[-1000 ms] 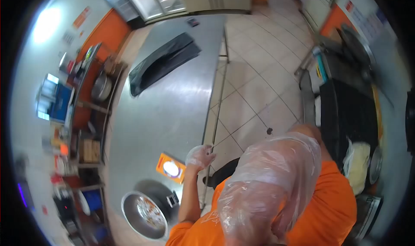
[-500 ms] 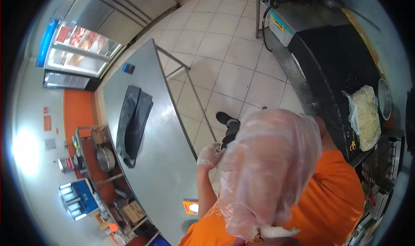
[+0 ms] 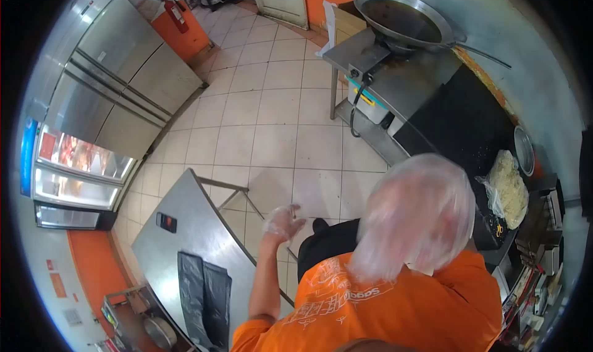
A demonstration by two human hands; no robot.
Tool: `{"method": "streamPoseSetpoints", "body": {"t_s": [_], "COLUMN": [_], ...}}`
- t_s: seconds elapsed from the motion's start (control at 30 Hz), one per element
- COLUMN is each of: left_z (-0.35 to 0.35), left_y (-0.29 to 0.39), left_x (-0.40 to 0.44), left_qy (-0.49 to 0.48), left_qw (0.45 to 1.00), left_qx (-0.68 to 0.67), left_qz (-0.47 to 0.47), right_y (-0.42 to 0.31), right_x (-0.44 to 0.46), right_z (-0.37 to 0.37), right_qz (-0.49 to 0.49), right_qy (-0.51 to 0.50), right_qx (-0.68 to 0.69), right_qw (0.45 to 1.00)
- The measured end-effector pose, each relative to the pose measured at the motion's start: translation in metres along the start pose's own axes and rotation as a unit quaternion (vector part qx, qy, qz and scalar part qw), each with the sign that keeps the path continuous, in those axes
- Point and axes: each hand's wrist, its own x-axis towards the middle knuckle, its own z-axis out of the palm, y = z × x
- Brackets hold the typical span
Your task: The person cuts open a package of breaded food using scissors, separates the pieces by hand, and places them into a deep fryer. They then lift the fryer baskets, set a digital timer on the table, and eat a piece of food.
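My left hand (image 3: 284,222), in a clear plastic glove, is held out past the near edge of the steel table, its fingers partly spread with nothing visible in them. In front of my orange shirt, my right hand (image 3: 420,210) is large and close to the camera, inside a loose clear plastic glove and blurred. Its fingers curl downward. A small pale piece of something (image 3: 420,267) shows just under them; what it is I cannot tell.
Folded black plastic bags (image 3: 204,296) and a phone (image 3: 165,222) lie on the steel table (image 3: 185,203). On the right counter sit a bag of pale shredded food (image 3: 509,188), yellow scissors (image 3: 499,229) and a metal bowl (image 3: 524,151). A wok of dark liquid (image 3: 398,18) stands farther back.
The view has swung up and left, bringing the wok and fridges into sight. My right hand has moved away from the camera. My left hand's fingers have spread.
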Motion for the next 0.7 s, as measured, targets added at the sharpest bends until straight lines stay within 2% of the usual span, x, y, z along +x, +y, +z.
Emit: {"method": "streamPoseSetpoints", "body": {"t_s": [0.03, 0.1, 0.13, 0.2, 0.23, 0.3, 0.33, 0.4, 0.43, 0.47, 0.5, 0.53, 0.57, 0.6, 0.63, 0.67, 0.7], "left_z": [-0.020, -0.072, -0.095, -0.127, -0.139, -0.155, -0.157, -0.148, -0.155, -0.181, -0.184, -0.191, -0.211, -0.230, -0.243, -0.256, -0.272], "left_y": [0.003, 0.021, 0.027, 0.026, 0.022, 0.004, -0.009, -0.051, -0.066, -0.062, -0.078, -0.094, -0.100, -0.105, -0.110, -0.113, -0.115], "left_x": [0.012, 0.030, 0.040, 0.061, 0.073, 0.102, 0.113, 0.142, 0.159, 0.166, 0.176, 0.186, 0.197, 0.207, 0.218, 0.232, 0.250], "left_qy": [-0.001, 0.072, 0.053, 0.061, 0.058, 0.054, 0.045, 0.060, 0.073, 0.023, 0.048, 0.074, 0.048, 0.020, 0.035, 0.105, 0.172], "left_qw": [1.000, 0.995, 0.998, 0.997, 0.996, 0.995, 0.993, 0.995, 0.996, 0.996, 0.992, 0.987, 0.984, 0.978, 0.979, 0.959, 0.928], "left_qx": [-0.004, 0.039, 0.014, -0.005, -0.020, -0.064, -0.094, -0.079, -0.050, -0.058, -0.101, -0.141, -0.166, -0.192, -0.188, -0.255, -0.323], "left_qz": [0.003, 0.049, 0.040, 0.051, 0.067, 0.049, 0.047, 0.015, 0.006, -0.068, -0.051, -0.030, -0.052, -0.075, -0.075, -0.070, -0.062], "right_y": [0.006, 0.015, 0.021, 0.029, 0.031, 0.045, 0.059, 0.091, 0.116, 0.155, 0.193, 0.229, 0.260, 0.284, 0.314, 0.347, 0.379], "right_x": [0.004, 0.007, -0.002, -0.033, -0.020, -0.004, 0.009, 0.041, 0.039, 0.024, 0.024, 0.051, 0.092, 0.149, 0.204, 0.252, 0.293], "right_z": [-0.011, -0.040, -0.062, -0.109, -0.127, -0.157, -0.170, -0.202, -0.233, -0.280, -0.323, -0.355, -0.378, -0.391, -0.392, -0.388, -0.398], "right_qz": [0.008, -0.004, -0.020, 0.005, -0.006, -0.012, 0.009, 0.074, 0.075, 0.081, 0.083, 0.099, 0.116, 0.239, 0.354, 0.330, 0.321], "right_qy": [0.071, 0.203, 0.256, 0.425, 0.389, 0.429, 0.426, 0.436, 0.424, 0.485, 0.540, 0.522, 0.501, 0.444, 0.379, 0.293, 0.178], "right_qx": [-0.029, -0.090, -0.119, -0.095, -0.027, 0.088, 0.099, 0.083, 0.089, 0.015, -0.059, -0.032, -0.004, -0.052, -0.099, -0.127, -0.070], "right_qw": [0.997, 0.975, 0.959, 0.900, 0.921, 0.899, 0.899, 0.893, 0.898, 0.871, 0.835, 0.847, 0.857, 0.862, 0.849, 0.888, 0.927]}}
